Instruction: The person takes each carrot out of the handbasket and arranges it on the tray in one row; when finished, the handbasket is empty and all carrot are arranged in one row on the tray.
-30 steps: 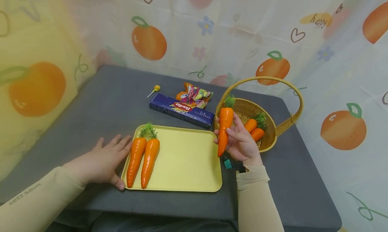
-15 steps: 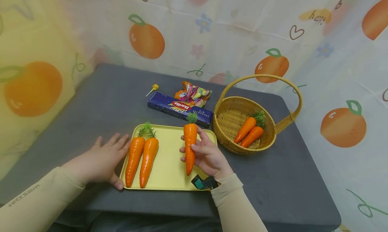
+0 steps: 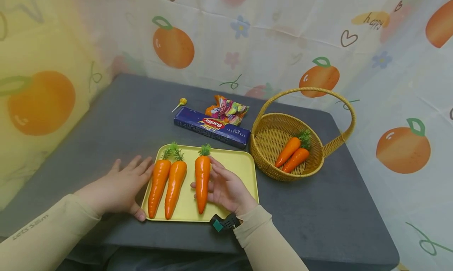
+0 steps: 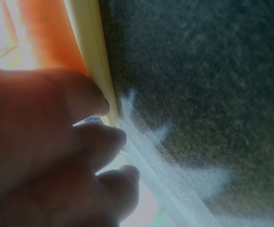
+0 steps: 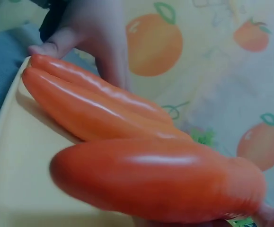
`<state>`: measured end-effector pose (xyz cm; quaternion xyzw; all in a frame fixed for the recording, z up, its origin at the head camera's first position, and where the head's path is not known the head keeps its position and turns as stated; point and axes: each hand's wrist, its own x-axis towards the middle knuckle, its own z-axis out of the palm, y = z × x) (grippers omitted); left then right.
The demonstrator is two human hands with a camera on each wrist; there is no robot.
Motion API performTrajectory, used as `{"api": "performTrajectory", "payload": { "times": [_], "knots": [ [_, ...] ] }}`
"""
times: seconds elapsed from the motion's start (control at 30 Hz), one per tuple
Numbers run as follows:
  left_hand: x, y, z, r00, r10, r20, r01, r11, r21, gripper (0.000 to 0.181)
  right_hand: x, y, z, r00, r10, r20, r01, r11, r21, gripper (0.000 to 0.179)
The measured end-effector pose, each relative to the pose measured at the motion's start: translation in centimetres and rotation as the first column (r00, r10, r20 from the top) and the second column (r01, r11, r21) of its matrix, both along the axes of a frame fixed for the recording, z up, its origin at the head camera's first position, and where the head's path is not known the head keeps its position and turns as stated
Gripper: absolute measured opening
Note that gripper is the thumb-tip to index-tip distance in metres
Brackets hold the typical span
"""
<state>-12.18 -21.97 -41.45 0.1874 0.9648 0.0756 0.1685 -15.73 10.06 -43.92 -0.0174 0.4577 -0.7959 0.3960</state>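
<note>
My right hand (image 3: 230, 186) holds an orange carrot (image 3: 202, 180) with a green top over the middle of the yellow tray (image 3: 233, 164). Fingertips show past the carrot's left side; the rest of those fingers is hidden beneath it. In the right wrist view the held carrot (image 5: 160, 179) fills the foreground. Two more carrots lie side by side at the tray's left end, a left one (image 3: 159, 188) and a right one (image 3: 175, 188). My left hand (image 3: 118, 190) has its fingers spread at the tray's left edge, thumb by the near corner; the left wrist view shows fingertips (image 4: 101, 101) at the rim.
A wicker basket (image 3: 257, 157) with a tall handle stands right of the tray, two carrots (image 3: 292, 155) in it. Behind the tray lie a blue spaghetti box (image 3: 212, 127), a colourful candy bag (image 3: 228, 109) and a yellow lollipop (image 3: 182, 102). A patterned curtain (image 3: 276, 54) hangs behind the grey table (image 3: 141, 109).
My right hand has carried the carrot left from beside the basket to over the tray and lowered it near the two carrots there. My left hand has stayed at the tray's edge.
</note>
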Motion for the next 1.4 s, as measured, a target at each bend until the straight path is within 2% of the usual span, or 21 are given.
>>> {"api": "performTrajectory", "payload": {
  "times": [0.27, 0.57, 0.93, 1.1, 1.23, 1.4],
  "knots": [
    [-0.1, 0.1, -0.1, 1.000, 0.003, 0.006, -0.003, 1.000, -0.006, 0.154, 0.9, -1.1, 0.1, 0.998, 0.017, -0.052, -0.011, 0.992, 0.124, 0.068],
    [-0.2, 0.2, -0.2, 1.000, 0.003, 0.001, -0.003, 1.000, -0.007, 0.154, 1.8, -1.5, 1.2, 0.995, 0.018, -0.093, 0.003, 0.976, 0.218, 0.067],
    [0.0, 0.3, 0.0, 1.000, 0.003, 0.003, -0.003, 1.000, -0.010, 0.153, 2.1, -1.1, 2.0, 0.990, 0.006, -0.144, 0.033, 0.961, 0.273, 0.070],
    [0.1, 0.3, 0.0, 1.000, 0.003, 0.003, -0.003, 1.000, -0.011, 0.153, 2.0, 0.2, 3.3, 0.984, 0.024, -0.175, 0.017, 0.974, 0.227, 0.069],
    [0.1, 0.2, 0.0, 1.000, 0.003, -0.001, -0.003, 1.000, -0.008, 0.153, 1.5, 2.2, 5.4, 0.975, 0.018, -0.220, 0.014, 0.990, 0.142, 0.067],
    [0.1, 0.1, -0.3, 1.000, 0.001, -0.023, -0.001, 1.000, -0.007, 0.152, 0.9, 4.9, 8.4, 0.962, -0.049, -0.270, 0.051, 0.999, -0.002, 0.059]
  ]
}}
